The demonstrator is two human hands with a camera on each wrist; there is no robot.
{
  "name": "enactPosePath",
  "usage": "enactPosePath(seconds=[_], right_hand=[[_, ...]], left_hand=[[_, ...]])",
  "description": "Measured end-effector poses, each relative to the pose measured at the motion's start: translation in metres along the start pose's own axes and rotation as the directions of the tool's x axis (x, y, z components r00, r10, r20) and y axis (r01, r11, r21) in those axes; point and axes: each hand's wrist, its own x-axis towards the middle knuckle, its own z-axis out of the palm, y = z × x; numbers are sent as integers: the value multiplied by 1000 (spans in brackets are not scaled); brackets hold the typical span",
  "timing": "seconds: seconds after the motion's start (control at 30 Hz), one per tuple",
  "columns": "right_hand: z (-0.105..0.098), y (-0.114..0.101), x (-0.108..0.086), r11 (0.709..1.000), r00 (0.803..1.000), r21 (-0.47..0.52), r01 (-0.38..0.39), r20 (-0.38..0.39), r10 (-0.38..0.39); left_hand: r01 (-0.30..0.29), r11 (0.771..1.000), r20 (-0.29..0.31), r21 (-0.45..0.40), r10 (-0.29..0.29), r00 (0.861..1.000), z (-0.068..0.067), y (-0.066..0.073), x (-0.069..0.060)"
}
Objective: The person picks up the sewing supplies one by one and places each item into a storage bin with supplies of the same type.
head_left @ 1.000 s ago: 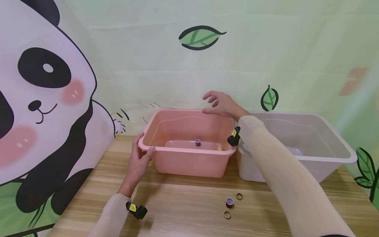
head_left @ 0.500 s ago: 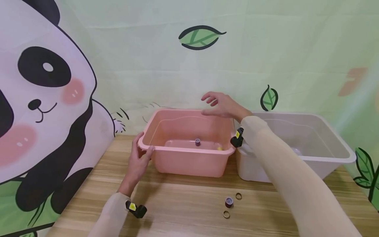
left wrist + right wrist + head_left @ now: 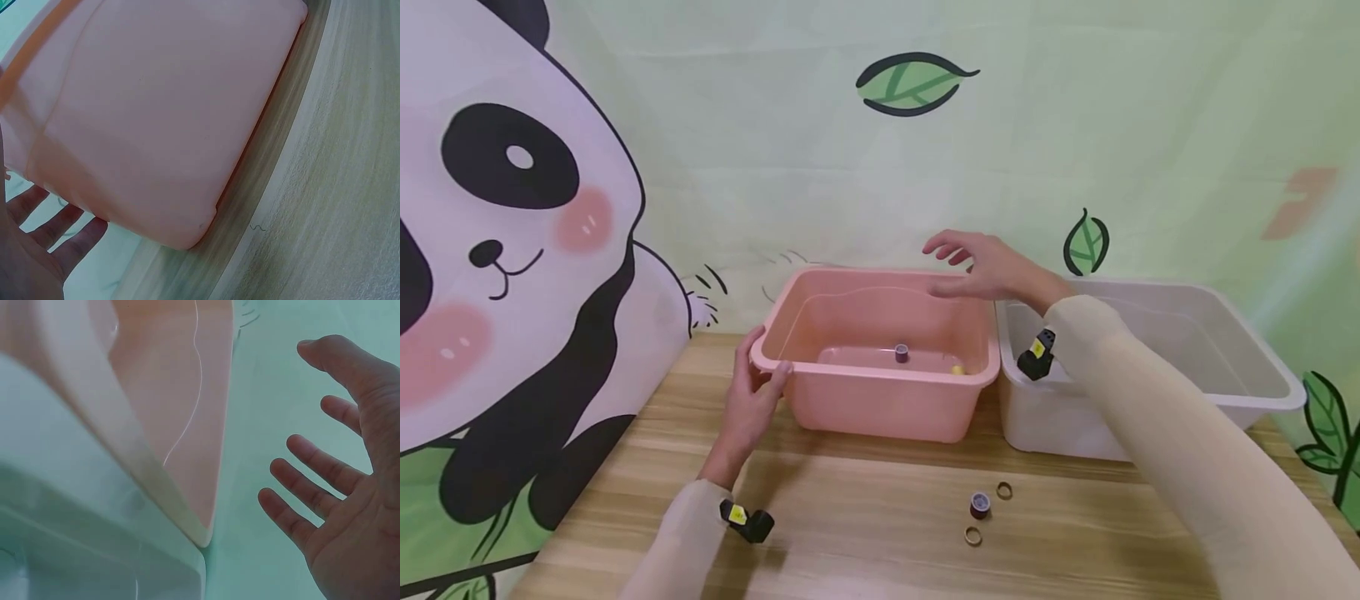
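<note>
While the left hand [image 3: 751,412] grips the near left corner of a pink rectangular plastic tub [image 3: 880,406] on the wood-grain table [image 3: 850,521], the right hand [image 3: 992,268] hangs near its back rim, fingers [image 3: 305,486] loosely spread. Inside are a purple cylinder [image 3: 902,356] and a small yellow piece [image 3: 958,370]. A pale grey plastic tub [image 3: 1060,425] stands just beside. In front lie two gold-coloured rings [image 3: 973,542] and another purple cylinder [image 3: 980,507].

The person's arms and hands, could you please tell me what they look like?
The left sleeve and right sleeve are long, plain and cream-coloured. The left wrist camera and right wrist camera are small and black with yellow markings. The left hand and right hand are bare.
</note>
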Motion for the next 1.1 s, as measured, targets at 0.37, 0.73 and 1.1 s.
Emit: enactPosePath(seconds=[0.37,0.73,1.1], right_hand=[[-11,-3,-26,999,999,0,38,10,-38],[-14,-2,-55,995,995,5,102,-5,-102],[-14,-4,-79,991,991,-8,133,-31,-133]], left_hand=[[10,1000,-1,7,-10,1000,1,2,-1],[5,1000,-6,25,-5,1000,0,0,-1],[9,1000,-11,20,-8,1000,1,0,0]])
